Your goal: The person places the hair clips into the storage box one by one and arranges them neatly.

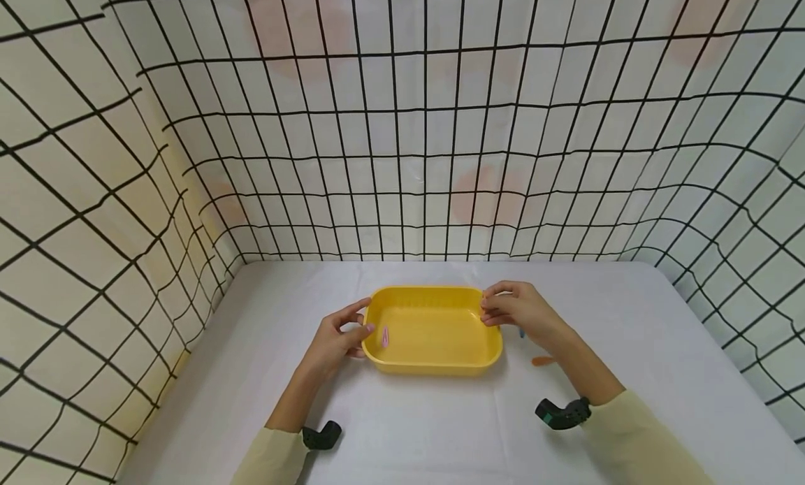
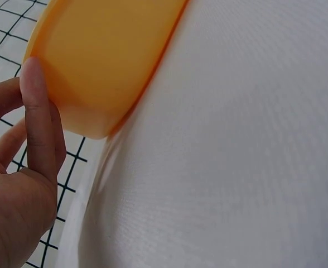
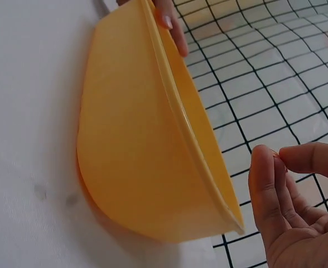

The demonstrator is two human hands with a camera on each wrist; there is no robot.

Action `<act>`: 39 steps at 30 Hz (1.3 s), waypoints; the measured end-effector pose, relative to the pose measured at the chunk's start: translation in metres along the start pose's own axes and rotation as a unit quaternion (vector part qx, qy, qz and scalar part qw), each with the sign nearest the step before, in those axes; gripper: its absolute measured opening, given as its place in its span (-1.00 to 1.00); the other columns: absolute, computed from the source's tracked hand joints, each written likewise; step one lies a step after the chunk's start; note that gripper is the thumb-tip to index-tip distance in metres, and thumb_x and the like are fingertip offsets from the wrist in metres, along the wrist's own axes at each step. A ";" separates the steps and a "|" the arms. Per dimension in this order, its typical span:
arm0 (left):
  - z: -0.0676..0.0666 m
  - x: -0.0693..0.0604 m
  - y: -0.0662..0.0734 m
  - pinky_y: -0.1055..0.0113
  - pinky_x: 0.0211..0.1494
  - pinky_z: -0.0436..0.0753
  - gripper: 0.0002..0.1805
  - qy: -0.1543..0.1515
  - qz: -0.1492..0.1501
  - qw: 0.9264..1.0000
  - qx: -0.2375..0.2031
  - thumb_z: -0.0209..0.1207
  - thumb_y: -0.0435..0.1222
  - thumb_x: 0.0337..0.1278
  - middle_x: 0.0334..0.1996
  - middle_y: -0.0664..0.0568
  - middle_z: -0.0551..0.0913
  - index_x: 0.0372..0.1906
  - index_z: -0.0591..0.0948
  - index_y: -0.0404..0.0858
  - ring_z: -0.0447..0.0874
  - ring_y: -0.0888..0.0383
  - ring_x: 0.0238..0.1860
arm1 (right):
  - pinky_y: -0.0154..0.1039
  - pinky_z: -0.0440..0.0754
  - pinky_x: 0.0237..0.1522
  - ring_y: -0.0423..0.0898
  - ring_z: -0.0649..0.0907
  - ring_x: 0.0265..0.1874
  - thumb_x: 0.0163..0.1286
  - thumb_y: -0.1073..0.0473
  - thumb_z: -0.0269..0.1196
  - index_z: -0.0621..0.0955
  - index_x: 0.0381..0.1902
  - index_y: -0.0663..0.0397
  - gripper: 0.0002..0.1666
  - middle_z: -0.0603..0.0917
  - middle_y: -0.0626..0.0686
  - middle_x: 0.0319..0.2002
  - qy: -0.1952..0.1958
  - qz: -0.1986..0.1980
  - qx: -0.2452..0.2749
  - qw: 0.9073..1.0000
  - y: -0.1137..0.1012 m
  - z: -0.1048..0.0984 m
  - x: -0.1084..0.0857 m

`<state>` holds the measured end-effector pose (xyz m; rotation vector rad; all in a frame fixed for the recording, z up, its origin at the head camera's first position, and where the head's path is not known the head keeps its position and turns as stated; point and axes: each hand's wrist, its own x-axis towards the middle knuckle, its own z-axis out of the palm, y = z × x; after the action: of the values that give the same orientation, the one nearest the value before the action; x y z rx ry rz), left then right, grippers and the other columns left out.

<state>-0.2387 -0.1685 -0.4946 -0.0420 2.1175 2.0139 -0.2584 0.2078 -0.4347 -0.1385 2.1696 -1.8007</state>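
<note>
A yellow plastic tray (image 1: 434,368) sits on the white table. My left hand (image 1: 335,342) grips its left end, thumb over the rim and fingers along the outer wall; the left wrist view shows the thumb (image 2: 34,84) on the rim. Inside the tray, near that thumb, lies a small pink hair clip (image 1: 386,336). At the tray's right end, my right hand (image 1: 520,309) is raised by the rim. Its thumb and fingertips pinch a tiny orange-red piece (image 3: 276,154), mostly hidden, so its kind cannot be told.
Right of the tray, a small orange piece (image 1: 543,360) and a partly hidden blue piece (image 1: 521,333) lie on the white tablecloth (image 1: 428,429). Black wire mesh (image 1: 424,156) backed by white cloth stands behind the table and along both sides.
</note>
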 end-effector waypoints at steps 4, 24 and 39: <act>-0.001 0.000 -0.001 0.38 -0.45 0.76 -0.35 -0.003 -0.001 1.000 -0.004 0.40 -0.37 0.22 0.01 -0.13 0.49 0.40 0.56 0.07 0.59 0.16 -0.61 | -0.20 0.83 -0.14 0.04 0.81 -0.31 0.48 0.19 0.30 0.53 0.05 0.41 -0.62 0.76 0.21 -0.26 -0.009 -0.008 0.008 1.000 -0.001 0.011 0.004; -0.001 -0.001 0.000 0.37 -0.44 0.76 -0.34 -0.002 -0.003 1.000 -0.011 0.42 -0.34 0.21 0.02 -0.11 0.48 0.40 0.56 0.11 0.57 0.16 -0.58 | -0.21 0.84 -0.26 -0.04 0.81 -0.41 0.44 0.28 0.32 0.60 0.01 0.39 -0.71 0.77 0.25 -0.27 -0.002 0.008 -0.008 1.000 -0.002 0.053 0.028; -0.001 -0.001 0.000 0.39 -0.45 0.76 -0.35 -0.002 -0.004 1.000 -0.014 0.39 -0.37 0.23 0.02 -0.12 0.48 0.40 0.56 0.10 0.55 0.17 -0.60 | -0.13 0.84 -0.30 -0.01 0.81 -0.48 0.38 0.35 0.36 0.65 -0.05 0.35 -0.77 0.81 0.24 -0.32 -0.003 0.030 -0.039 0.999 0.010 0.090 0.046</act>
<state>-0.2377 -0.1698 -0.4943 -0.0516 2.0828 2.0382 -0.2732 0.1132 -0.4669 -0.0960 2.2167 -1.6816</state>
